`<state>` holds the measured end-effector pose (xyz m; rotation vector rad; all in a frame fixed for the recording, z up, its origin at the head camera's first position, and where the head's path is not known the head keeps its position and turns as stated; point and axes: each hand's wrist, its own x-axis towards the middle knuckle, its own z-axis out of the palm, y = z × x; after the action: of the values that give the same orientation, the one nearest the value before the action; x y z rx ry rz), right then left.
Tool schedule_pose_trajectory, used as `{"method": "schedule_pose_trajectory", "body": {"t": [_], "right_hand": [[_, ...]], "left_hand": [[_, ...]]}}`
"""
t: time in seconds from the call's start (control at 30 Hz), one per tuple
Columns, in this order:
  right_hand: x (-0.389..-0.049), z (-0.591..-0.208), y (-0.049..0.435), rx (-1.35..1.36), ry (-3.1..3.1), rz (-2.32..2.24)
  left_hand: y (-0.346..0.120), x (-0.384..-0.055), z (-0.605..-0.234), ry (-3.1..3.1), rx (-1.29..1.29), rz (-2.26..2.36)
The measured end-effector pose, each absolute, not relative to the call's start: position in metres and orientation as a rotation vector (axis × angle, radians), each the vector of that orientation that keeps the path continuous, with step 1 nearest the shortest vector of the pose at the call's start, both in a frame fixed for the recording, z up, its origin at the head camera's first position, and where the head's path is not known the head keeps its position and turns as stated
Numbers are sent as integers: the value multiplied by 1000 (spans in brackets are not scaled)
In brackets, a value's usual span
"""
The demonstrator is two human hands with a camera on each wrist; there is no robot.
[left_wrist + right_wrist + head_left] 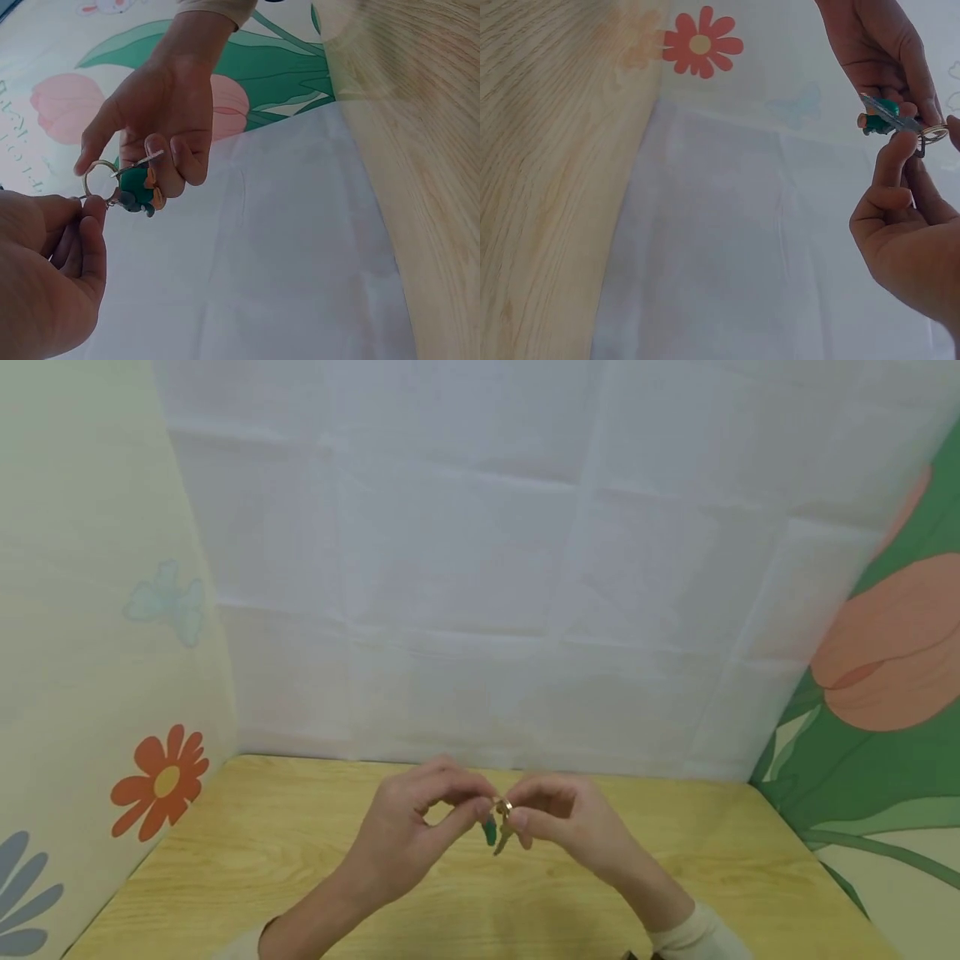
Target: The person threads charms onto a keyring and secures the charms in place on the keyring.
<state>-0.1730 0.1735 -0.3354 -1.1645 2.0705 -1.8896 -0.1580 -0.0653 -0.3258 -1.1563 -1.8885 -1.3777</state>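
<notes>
Both hands meet over the table and work on a gold-coloured key ring [88, 182]. My left hand [420, 827] pinches the ring between thumb and fingertips. From the other side, my right hand [581, 827] also pinches at the ring, with its thumb against it in the left wrist view. A metal key [889, 112] is on the ring and points down in the head view. A small green and orange figure charm [135, 184] hangs beside the key, close to the right fingers. Fingertips partly cover the ring.
The wood-grain table [300, 860] lies beneath the hands. A creased white cloth [465, 568] stands behind it. Side panels carry a red flower [161, 783] on the left and a pink tulip [892, 643] on the right. A small dark object [643, 955] shows at the bottom edge.
</notes>
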Motion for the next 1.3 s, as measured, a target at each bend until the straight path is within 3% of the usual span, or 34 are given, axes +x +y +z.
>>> {"method": "schedule_pose_trajectory", "body": {"t": [0.67, 1.3], "right_hand": [[-175, -341, 173, -1278, 1974, -1881], [-174, -341, 175, -1276, 2064, -1823]], "left_hand": [[-65, -163, -331, -1874, -1122, -1719], [-65, -164, -336, -1923, -1113, -1413]]}}
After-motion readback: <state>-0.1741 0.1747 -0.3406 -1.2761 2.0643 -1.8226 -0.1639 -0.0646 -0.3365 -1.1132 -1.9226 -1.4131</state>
